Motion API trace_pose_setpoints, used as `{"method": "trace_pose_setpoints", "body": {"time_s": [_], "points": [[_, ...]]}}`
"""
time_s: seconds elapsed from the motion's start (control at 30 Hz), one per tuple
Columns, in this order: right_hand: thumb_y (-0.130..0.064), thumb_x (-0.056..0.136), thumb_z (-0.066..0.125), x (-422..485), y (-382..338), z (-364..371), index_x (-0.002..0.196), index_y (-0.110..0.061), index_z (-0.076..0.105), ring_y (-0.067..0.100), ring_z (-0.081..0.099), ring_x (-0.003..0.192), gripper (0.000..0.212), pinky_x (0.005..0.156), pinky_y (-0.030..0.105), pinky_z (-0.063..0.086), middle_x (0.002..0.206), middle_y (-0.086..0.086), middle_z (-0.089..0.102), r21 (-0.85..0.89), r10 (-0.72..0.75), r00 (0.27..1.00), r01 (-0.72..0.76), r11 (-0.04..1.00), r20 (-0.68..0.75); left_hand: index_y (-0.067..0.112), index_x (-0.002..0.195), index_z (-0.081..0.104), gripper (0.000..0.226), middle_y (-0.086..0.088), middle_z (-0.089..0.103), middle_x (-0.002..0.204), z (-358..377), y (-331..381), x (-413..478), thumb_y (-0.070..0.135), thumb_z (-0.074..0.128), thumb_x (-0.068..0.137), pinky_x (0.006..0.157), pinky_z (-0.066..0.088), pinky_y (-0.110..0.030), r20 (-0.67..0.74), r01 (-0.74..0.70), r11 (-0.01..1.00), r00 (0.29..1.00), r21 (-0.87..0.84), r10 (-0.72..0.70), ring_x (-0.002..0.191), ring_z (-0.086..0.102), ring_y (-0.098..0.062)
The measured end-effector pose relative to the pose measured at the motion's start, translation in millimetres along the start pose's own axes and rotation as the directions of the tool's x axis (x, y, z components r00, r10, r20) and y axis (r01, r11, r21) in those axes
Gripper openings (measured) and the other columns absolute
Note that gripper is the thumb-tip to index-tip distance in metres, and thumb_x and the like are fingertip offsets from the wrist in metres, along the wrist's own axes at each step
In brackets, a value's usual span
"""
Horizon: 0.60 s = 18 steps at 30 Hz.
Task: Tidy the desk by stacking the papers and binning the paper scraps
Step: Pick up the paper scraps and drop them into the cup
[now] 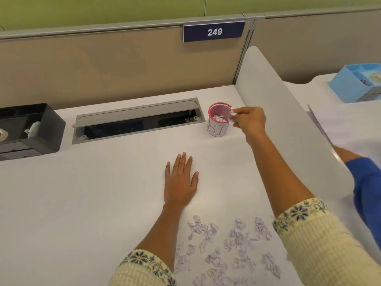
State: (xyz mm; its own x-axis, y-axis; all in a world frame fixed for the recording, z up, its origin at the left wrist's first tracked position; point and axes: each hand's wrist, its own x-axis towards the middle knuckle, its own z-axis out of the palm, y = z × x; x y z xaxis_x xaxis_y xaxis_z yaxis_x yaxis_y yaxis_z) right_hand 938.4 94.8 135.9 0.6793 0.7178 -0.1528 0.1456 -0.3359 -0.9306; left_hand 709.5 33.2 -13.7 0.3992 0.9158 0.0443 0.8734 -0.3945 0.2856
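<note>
Binning underway: I see my right hand (250,121) pinching a scrap (233,114) at the bin (219,129) rim, some scraps inside. Left hand (181,178) flat, spread on desk (82,203). Scrap pile (226,244) near me remains. No paper stack visible.

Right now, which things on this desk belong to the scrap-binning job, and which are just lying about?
For the job:
- pink cup marked as the bin
- paper scraps near the front edge
- scrap pinched in the right hand
- left hand, flat on the desk

Lying about:
- black organizer
- blue box
- cable hatch
</note>
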Motion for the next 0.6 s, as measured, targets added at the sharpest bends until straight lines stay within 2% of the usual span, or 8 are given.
{"method": "trace_pose_setpoints", "body": {"time_s": [0.07, 0.13, 0.23, 0.3, 0.5, 0.6], "points": [[-0.004, 0.078, 0.076, 16.0, -9.9, 3.6, 0.089, -0.009, 0.077, 0.024, 0.07, 0.079, 0.012, 0.076, 0.034, 0.06, 0.091, 0.009, 0.074, -0.117, -0.041, 0.998, 0.036, 0.992, -0.037, 0.025, 0.153, 0.023, 0.059, 0.004, 0.011, 0.162, -0.8, 0.4, 0.6, 0.048, 0.02, 0.099, 0.121, 0.005, -0.045, 0.002, 0.001, 1.0, 1.0, -0.008, -0.001, 0.15, 0.004, -0.013], [-0.002, 0.079, 0.073, 27.1, -16.4, 10.3, 0.091, -0.011, 0.077, 0.026, 0.069, 0.089, 0.015, 0.083, 0.037, 0.058, 0.097, 0.008, 0.074, -0.228, -0.078, 0.996, 0.063, 0.972, -0.053, 0.025, 0.153, 0.023, 0.059, 0.004, 0.012, 0.162, -1.4, 0.6, 1.1, 0.048, 0.02, 0.099, 0.122, 0.004, -0.044, 0.003, 0.001, 1.0, 1.0, -0.015, -0.001, 0.15, 0.004, -0.013], [0.0, 0.083, 0.068, 33.0, -20.6, 22.5, 0.095, -0.01, 0.077, 0.024, 0.067, 0.093, 0.018, 0.079, 0.03, 0.055, 0.102, 0.008, 0.073, -0.392, -0.137, 0.99, 0.117, 0.912, -0.022, 0.026, 0.153, 0.023, 0.058, 0.004, 0.012, 0.162, -1.9, 0.1, 1.5, 0.048, 0.021, 0.099, 0.122, 0.004, -0.044, 0.006, 0.006, 1.0, 1.0, -0.025, -0.006, 0.15, 0.004, -0.012], [0.0, 0.086, 0.063, 32.6, -20.7, 30.2, 0.099, -0.009, 0.076, 0.025, 0.065, 0.094, 0.021, 0.076, 0.03, 0.053, 0.105, 0.01, 0.072, -0.466, -0.16, 0.987, 0.15, 0.872, 0.018, 0.026, 0.153, 0.023, 0.058, 0.004, 0.012, 0.162, -1.5, 0.1, 1.2, 0.048, 0.022, 0.099, 0.122, 0.004, -0.044, 0.006, 0.01, 1.0, 1.0, -0.028, -0.009, 0.15, 0.004, -0.012], [-0.015, 0.09, 0.065, 32.7, -19.3, 40.4, 0.111, -0.014, 0.072, 0.027, 0.062, 0.106, 0.022, 0.087, 0.037, 0.053, 0.118, 0.01, 0.068, -0.509, -0.165, 0.978, 0.207, 0.835, 0.128, 0.026, 0.153, 0.024, 0.059, 0.004, 0.012, 0.162, -1.5, 0.5, 1.7, 0.049, 0.02, 0.099, 0.122, 0.005, -0.044, 0.009, 0.012, 0.999, 1.0, -0.03, -0.012, 0.15, 0.004, -0.012], [-0.009, 0.093, 0.058, 31.2, -17.7, 37.7, 0.112, -0.015, 0.073, 0.028, 0.061, 0.108, 0.024, 0.09, 0.037, 0.052, 0.123, 0.009, 0.066, -0.498, -0.188, 0.975, 0.222, 0.839, 0.117, 0.026, 0.153, 0.023, 0.058, 0.004, 0.012, 0.162, -1.2, -0.2, 1.1, 0.049, 0.021, 0.099, 0.122, 0.004, -0.044, 0.009, 0.014, 1.0, 1.0, -0.028, -0.013, 0.15, 0.004, -0.012]]}}
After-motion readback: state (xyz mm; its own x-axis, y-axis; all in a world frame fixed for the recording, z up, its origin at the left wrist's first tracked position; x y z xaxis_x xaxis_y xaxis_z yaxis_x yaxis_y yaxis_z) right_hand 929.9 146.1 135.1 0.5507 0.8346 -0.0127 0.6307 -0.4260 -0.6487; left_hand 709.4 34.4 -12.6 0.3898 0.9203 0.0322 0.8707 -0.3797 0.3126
